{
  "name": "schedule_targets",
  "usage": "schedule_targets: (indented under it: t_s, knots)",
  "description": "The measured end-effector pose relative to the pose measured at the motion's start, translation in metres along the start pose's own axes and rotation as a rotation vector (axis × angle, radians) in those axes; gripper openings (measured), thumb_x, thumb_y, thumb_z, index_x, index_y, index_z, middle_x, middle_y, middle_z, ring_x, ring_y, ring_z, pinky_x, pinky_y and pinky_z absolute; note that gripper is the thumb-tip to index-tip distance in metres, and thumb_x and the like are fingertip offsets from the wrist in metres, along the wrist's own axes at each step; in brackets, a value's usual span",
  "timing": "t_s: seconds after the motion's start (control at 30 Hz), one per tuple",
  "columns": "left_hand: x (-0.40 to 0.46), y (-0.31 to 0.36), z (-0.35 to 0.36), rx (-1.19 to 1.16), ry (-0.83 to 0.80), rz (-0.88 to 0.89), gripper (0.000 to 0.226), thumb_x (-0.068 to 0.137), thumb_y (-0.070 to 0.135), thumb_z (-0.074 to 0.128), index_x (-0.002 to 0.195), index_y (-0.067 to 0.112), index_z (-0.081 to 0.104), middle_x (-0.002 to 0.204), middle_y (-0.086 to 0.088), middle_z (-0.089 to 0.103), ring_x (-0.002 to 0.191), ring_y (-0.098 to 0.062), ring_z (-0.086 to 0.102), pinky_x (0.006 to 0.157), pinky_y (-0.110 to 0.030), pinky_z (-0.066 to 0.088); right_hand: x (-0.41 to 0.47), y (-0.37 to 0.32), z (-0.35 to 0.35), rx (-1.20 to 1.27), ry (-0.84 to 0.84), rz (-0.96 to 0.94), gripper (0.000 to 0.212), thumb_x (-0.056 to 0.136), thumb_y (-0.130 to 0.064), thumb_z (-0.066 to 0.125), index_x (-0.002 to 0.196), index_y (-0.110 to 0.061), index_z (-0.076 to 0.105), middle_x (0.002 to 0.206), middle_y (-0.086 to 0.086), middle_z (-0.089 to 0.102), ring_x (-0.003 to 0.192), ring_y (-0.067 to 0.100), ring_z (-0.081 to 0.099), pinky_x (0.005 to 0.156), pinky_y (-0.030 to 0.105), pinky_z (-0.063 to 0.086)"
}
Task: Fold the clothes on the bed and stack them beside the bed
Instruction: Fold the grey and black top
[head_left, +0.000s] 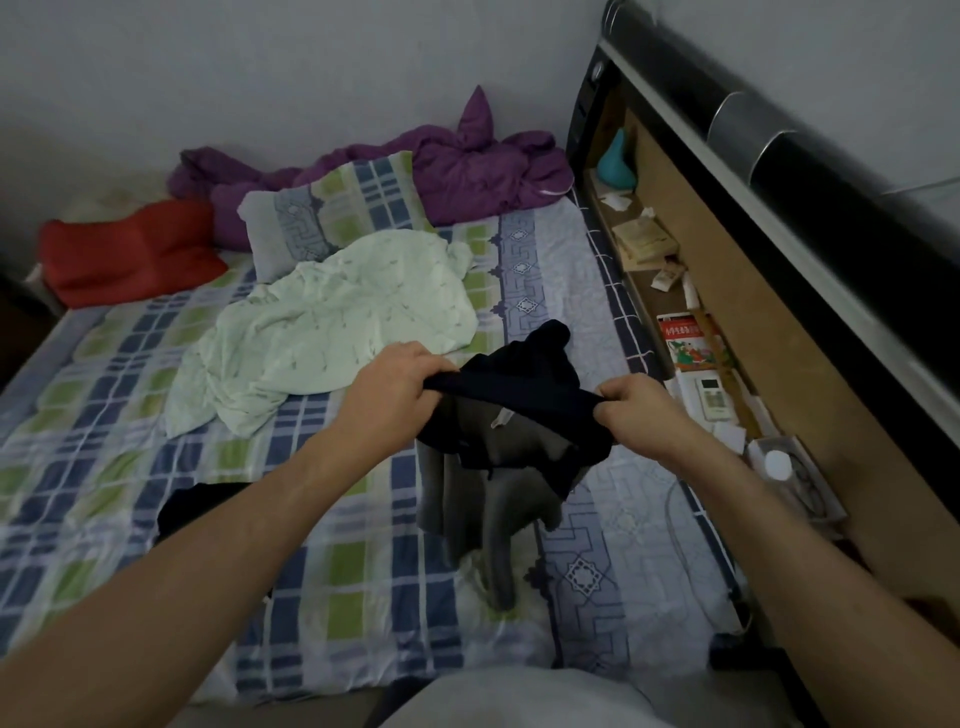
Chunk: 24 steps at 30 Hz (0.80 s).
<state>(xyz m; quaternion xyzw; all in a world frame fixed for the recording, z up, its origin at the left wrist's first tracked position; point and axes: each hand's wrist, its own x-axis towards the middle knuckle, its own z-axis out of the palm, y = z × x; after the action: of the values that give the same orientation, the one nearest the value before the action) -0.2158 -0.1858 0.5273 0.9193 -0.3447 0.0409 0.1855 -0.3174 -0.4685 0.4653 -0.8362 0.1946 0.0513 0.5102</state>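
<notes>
A dark navy garment (524, 379) hangs above the bed, stretched between both hands by its upper edge. My left hand (397, 387) grips the left end, my right hand (641, 410) grips the right end. Its grey inner side (498, 499) droops down onto the checked bed sheet (332, 597). A pale green garment (332, 332) lies crumpled in the middle of the bed, beyond my hands. Another dark piece of cloth (200, 506) lies on the sheet, partly hidden under my left forearm.
A checked pillow (337, 213), a purple quilt (467, 166) and a red cushion (130, 249) sit at the far end. On the right runs a headboard shelf (737, 332) with a teal object (615, 161), books, papers and a remote (714, 397).
</notes>
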Motion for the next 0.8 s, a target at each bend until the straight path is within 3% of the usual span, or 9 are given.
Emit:
schedule_targets:
  t_s: [0.1, 0.17, 0.23, 0.3, 0.37, 0.43, 0.63, 0.73, 0.8]
  knots:
    - [-0.004, 0.005, -0.002, 0.004, 0.015, 0.012, 0.025, 0.094, 0.010, 0.062, 0.113, 0.021, 0.074, 0.098, 0.000, 0.069, 0.096, -0.022, 0.054, 0.081, -0.036, 0.042, 0.005, 0.013, 0.008, 0.084, -0.063, 0.065, 0.023, 0.081, 0.012, 0.049, 0.071, -0.003, 0.062, 0.066, 0.011, 0.059, 0.065, 0.025, 0.063, 0.058, 0.037, 0.058]
    - [-0.006, 0.010, -0.006, -0.085, 0.021, -0.022, 0.021, 0.094, 0.012, 0.060, 0.106, 0.026, 0.072, 0.087, 0.009, 0.067, 0.082, -0.008, 0.054, 0.071, -0.027, 0.037, 0.007, 0.020, 0.016, 0.075, -0.097, 0.077, 0.020, 0.082, 0.015, 0.049, 0.078, 0.000, 0.062, 0.073, 0.015, 0.062, 0.072, 0.029, 0.066, 0.061, 0.037, 0.059]
    - [-0.008, 0.014, -0.011, -0.185, 0.026, -0.072, 0.020, 0.093, 0.014, 0.059, 0.096, 0.032, 0.068, 0.075, 0.018, 0.063, 0.069, 0.001, 0.057, 0.061, -0.018, 0.034, 0.007, 0.025, 0.025, 0.086, -0.121, 0.088, 0.020, 0.085, 0.013, 0.051, 0.080, -0.002, 0.062, 0.077, 0.016, 0.064, 0.074, 0.030, 0.068, 0.064, 0.040, 0.062]
    - [-0.009, 0.016, -0.015, -0.228, 0.039, -0.105, 0.019, 0.092, 0.014, 0.059, 0.092, 0.031, 0.066, 0.071, 0.015, 0.064, 0.067, -0.001, 0.059, 0.058, -0.021, 0.039, 0.007, 0.029, 0.035, 0.166, -0.160, 0.111, 0.024, 0.088, 0.011, 0.050, 0.078, -0.009, 0.059, 0.079, 0.015, 0.066, 0.076, 0.029, 0.069, 0.065, 0.042, 0.064]
    - [-0.010, 0.015, -0.019, -0.236, 0.059, -0.139, 0.017, 0.091, 0.015, 0.058, 0.091, 0.029, 0.068, 0.073, 0.012, 0.066, 0.068, -0.005, 0.060, 0.060, -0.024, 0.044, 0.006, 0.030, 0.046, 0.261, -0.189, 0.145, 0.022, 0.091, 0.009, 0.050, 0.083, -0.010, 0.058, 0.081, 0.014, 0.068, 0.078, 0.030, 0.069, 0.068, 0.045, 0.064]
    - [-0.010, 0.011, -0.020, -0.253, 0.081, -0.185, 0.017, 0.091, 0.014, 0.059, 0.089, 0.029, 0.068, 0.074, 0.012, 0.067, 0.071, -0.004, 0.061, 0.059, -0.017, 0.041, 0.007, 0.029, 0.056, 0.414, -0.203, 0.187, 0.024, 0.091, 0.010, 0.048, 0.083, -0.011, 0.058, 0.078, 0.011, 0.070, 0.077, 0.029, 0.069, 0.070, 0.046, 0.061]
    - [-0.012, -0.009, -0.027, -0.427, 0.103, -0.289, 0.019, 0.088, 0.014, 0.059, 0.082, 0.029, 0.069, 0.077, 0.012, 0.069, 0.072, -0.004, 0.063, 0.059, -0.012, 0.044, 0.004, 0.028, 0.075, 1.007, -0.214, 0.284, 0.035, 0.074, 0.016, 0.034, 0.083, -0.009, 0.057, 0.076, 0.011, 0.058, 0.064, 0.024, 0.057, 0.057, 0.033, 0.047]
    - [-0.014, -0.012, -0.029, -0.525, 0.102, -0.288, 0.017, 0.085, 0.017, 0.057, 0.080, 0.030, 0.068, 0.075, 0.009, 0.069, 0.068, -0.005, 0.062, 0.060, -0.015, 0.046, -0.001, 0.026, 0.080, 0.846, -0.121, 0.211, 0.034, 0.080, 0.010, 0.040, 0.090, -0.012, 0.064, 0.082, 0.009, 0.060, 0.066, 0.020, 0.058, 0.055, 0.030, 0.047]
    - [-0.015, -0.011, -0.029, -0.573, 0.086, -0.289, 0.013, 0.083, 0.024, 0.055, 0.079, 0.030, 0.066, 0.075, 0.008, 0.067, 0.069, -0.007, 0.062, 0.062, -0.019, 0.047, -0.006, 0.026, 0.084, 0.652, -0.060, 0.056, 0.027, 0.087, -0.004, 0.053, 0.101, -0.019, 0.070, 0.088, 0.002, 0.063, 0.073, 0.011, 0.062, 0.060, 0.024, 0.049]
